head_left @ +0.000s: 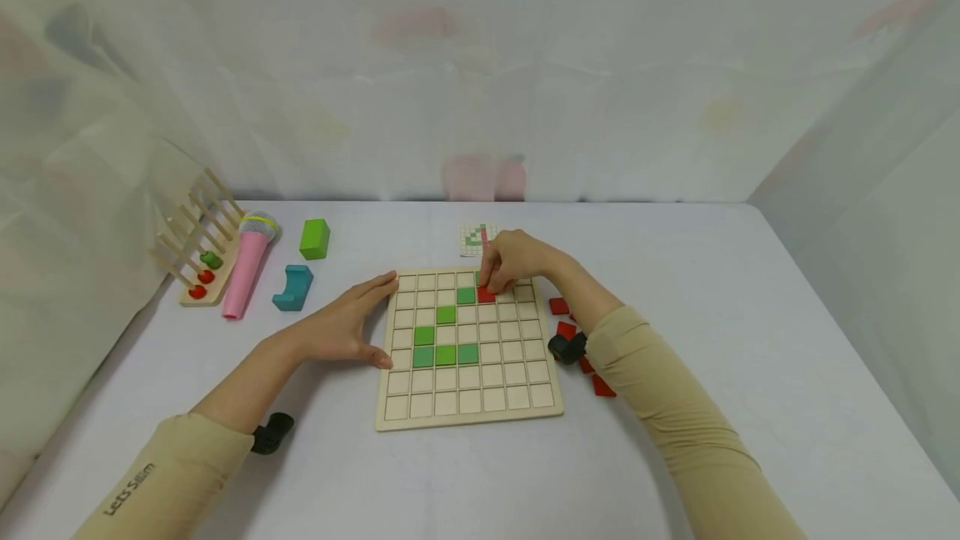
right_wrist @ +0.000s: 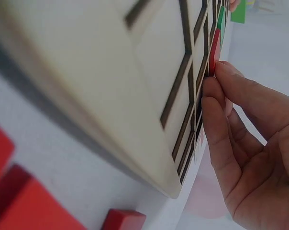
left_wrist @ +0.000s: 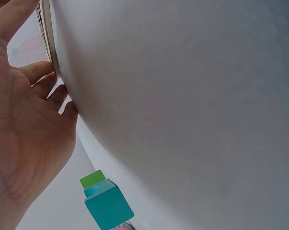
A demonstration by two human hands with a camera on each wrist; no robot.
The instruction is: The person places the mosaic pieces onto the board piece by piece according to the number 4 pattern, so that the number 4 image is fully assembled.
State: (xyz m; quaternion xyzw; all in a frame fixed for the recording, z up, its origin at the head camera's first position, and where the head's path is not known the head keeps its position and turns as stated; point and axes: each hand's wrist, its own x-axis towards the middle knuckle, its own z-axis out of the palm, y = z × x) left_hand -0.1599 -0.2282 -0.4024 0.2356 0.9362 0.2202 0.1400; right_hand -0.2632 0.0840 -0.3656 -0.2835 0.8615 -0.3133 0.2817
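Observation:
A wooden grid board [head_left: 468,407] lies on the white table, with several green tiles [head_left: 446,354] in its cells. At the board's far row my right hand [head_left: 491,283] pinches a red tile [head_left: 486,296] beside a green one. The right wrist view shows the fingertips [right_wrist: 221,72] against the edge of that red tile [right_wrist: 214,50], which stands in the board [right_wrist: 111,72]. My left hand [head_left: 381,319] lies flat with straight fingers against the board's left edge. In the left wrist view that left hand [left_wrist: 32,52] touches the board's rim [left_wrist: 46,28].
Loose red tiles [head_left: 558,305] lie right of the board. A small pattern card [head_left: 476,238] sits behind it. At the left stand a pink toy microphone [head_left: 246,269], a green block [head_left: 314,238], a teal block [head_left: 293,287] and a wooden peg rack [head_left: 198,252].

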